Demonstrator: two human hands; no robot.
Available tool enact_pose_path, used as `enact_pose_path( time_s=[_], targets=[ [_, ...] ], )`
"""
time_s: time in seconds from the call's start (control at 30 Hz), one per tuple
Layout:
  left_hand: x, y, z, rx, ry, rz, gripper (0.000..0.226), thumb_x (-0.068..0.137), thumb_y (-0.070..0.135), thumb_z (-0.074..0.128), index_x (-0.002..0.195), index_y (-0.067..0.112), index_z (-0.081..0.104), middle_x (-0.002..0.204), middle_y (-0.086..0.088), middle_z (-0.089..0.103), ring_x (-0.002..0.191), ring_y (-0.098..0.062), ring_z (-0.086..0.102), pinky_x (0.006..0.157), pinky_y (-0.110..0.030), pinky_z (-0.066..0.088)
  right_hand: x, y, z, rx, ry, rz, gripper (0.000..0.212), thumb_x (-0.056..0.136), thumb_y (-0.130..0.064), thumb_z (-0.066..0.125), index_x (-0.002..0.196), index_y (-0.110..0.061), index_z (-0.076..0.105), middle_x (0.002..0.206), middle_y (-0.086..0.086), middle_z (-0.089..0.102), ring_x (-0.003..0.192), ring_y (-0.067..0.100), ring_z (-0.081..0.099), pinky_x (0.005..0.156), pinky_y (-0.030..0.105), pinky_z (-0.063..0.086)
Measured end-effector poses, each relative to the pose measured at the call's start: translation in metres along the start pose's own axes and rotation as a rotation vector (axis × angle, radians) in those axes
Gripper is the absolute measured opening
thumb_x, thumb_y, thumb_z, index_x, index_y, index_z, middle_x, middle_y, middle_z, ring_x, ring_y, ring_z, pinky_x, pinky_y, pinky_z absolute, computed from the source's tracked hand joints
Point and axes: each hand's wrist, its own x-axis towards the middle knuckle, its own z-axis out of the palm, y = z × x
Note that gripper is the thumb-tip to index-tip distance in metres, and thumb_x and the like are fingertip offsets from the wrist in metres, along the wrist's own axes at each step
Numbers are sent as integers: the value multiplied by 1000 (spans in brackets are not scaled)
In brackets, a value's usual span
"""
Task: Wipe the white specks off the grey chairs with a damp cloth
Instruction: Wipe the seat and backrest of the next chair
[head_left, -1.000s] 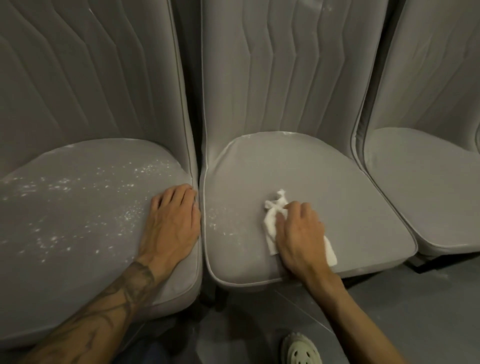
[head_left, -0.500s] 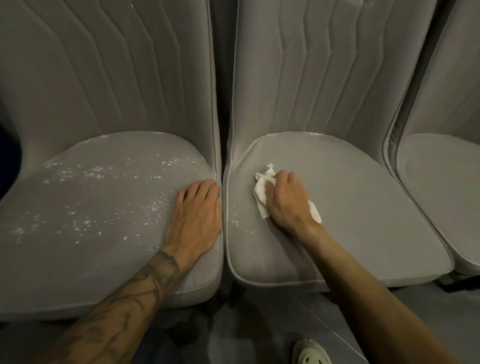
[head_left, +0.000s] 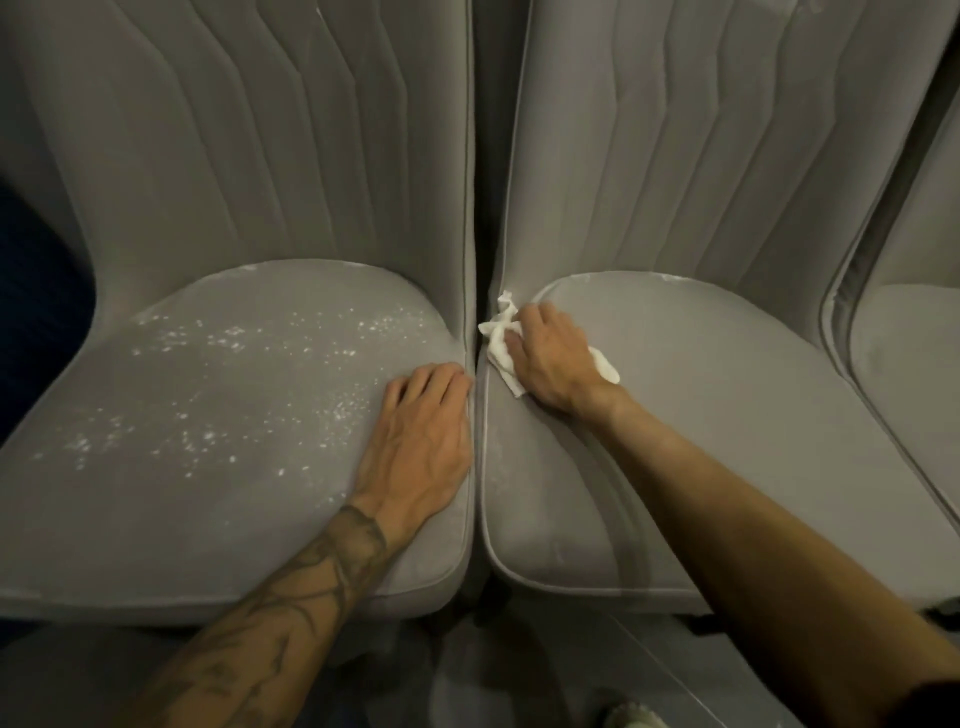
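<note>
Two grey padded chairs stand side by side. White specks (head_left: 218, 415) are scattered over the left chair's seat (head_left: 156, 509). My left hand (head_left: 421, 441) lies flat on that seat's right edge, fingers straight. My right hand (head_left: 550, 358) presses a crumpled white cloth (head_left: 498, 338) onto the back left corner of the middle chair's seat (head_left: 727, 441), fingers spread over it, beside the gap between the chairs. A few faint specks (head_left: 498, 462) show along the middle seat's left edge.
A third grey chair (head_left: 914, 364) stands at the far right. The ribbed backrests (head_left: 701, 156) rise close behind the seats. Grey floor (head_left: 519, 675) lies below, with the tip of a pale shoe (head_left: 634, 719) at the bottom edge. A dark blue area (head_left: 36, 301) sits at the left.
My right hand has slid the cloth leftward and back across the middle seat to its left rear corner. My left hand stayed on the left seat's edge. The view shifted left.
</note>
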Motion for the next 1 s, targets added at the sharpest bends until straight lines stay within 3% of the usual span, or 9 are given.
enact_pose_path(
  time_s=[0.1, 0.2, 0.37, 0.43, 0.53, 0.63, 0.83, 0.9, 1.0],
  targets=[
    [0, -1, 1, -50, 22, 8, 46, 96, 23, 31, 130, 13, 61, 131, -6, 61, 122, -24, 57, 106, -43, 42, -29, -2, 10, 90, 26, -190, 25, 103, -34, 41, 107, -11, 50, 107, 10, 52, 90, 30, 50, 83, 47, 42],
    [-1, -1, 0, -48, 19, 5, 47, 97, 25, 30, 130, 14, 61, 132, -5, 61, 123, -24, 56, 106, -42, 41, -42, 8, 9, 135, -53, -319, 22, 102, -35, 43, 103, -14, 50, 102, 7, 51, 86, 26, 47, 79, 44, 40],
    [1, 0, -3, -19, -11, 7, 51, 96, 26, 27, 134, 13, 58, 137, -6, 58, 127, -24, 53, 109, -43, 40, 16, 5, 1, 92, -15, -58, 30, 104, -32, 41, 111, -4, 51, 116, 19, 54, 100, 39, 53, 89, 50, 42],
    [2, -1, -3, -29, -4, 4, 54, 95, 28, 23, 133, 13, 59, 136, -6, 59, 126, -24, 53, 109, -43, 40, 11, -4, 5, 100, 23, -62, 31, 104, -33, 42, 110, -4, 51, 114, 19, 55, 98, 38, 53, 87, 50, 41],
    [0, -2, -2, -80, -7, 11, 55, 95, 32, 24, 131, 11, 60, 134, -9, 61, 124, -27, 55, 108, -44, 40, -46, -9, 10, 151, 15, -195, 26, 102, -33, 46, 104, -8, 53, 105, 13, 54, 91, 33, 52, 84, 48, 40],
    [-1, -5, 0, -54, -23, 35, 47, 93, 34, 40, 130, 11, 59, 132, -10, 59, 123, -29, 54, 106, -44, 39, -107, -18, 2, 145, -19, -255, 24, 102, -35, 45, 100, -13, 53, 101, 8, 51, 86, 26, 47, 80, 43, 38],
    [-1, -4, 2, -26, 24, 27, 37, 92, 12, 46, 126, 12, 60, 128, -8, 59, 118, -28, 55, 101, -44, 40, -191, -23, -19, 62, -142, -419, 27, 104, -44, 36, 104, -21, 51, 101, 0, 47, 83, 18, 42, 75, 36, 36],
    [-2, -5, 2, -26, 37, 37, 35, 93, 13, 45, 125, 12, 59, 127, -7, 58, 117, -27, 54, 101, -43, 40, -181, -10, -26, 74, -112, -303, 25, 104, -40, 40, 107, -18, 52, 104, 2, 49, 88, 23, 47, 80, 40, 38],
    [-3, -5, 3, -25, 52, 36, 31, 96, 15, 43, 123, 13, 59, 124, -6, 58, 114, -26, 54, 101, -43, 40, -155, -1, -25, 60, 22, 107, 25, 103, -34, 42, 107, -11, 52, 107, 10, 52, 95, 33, 51, 87, 47, 40]
  ],
)
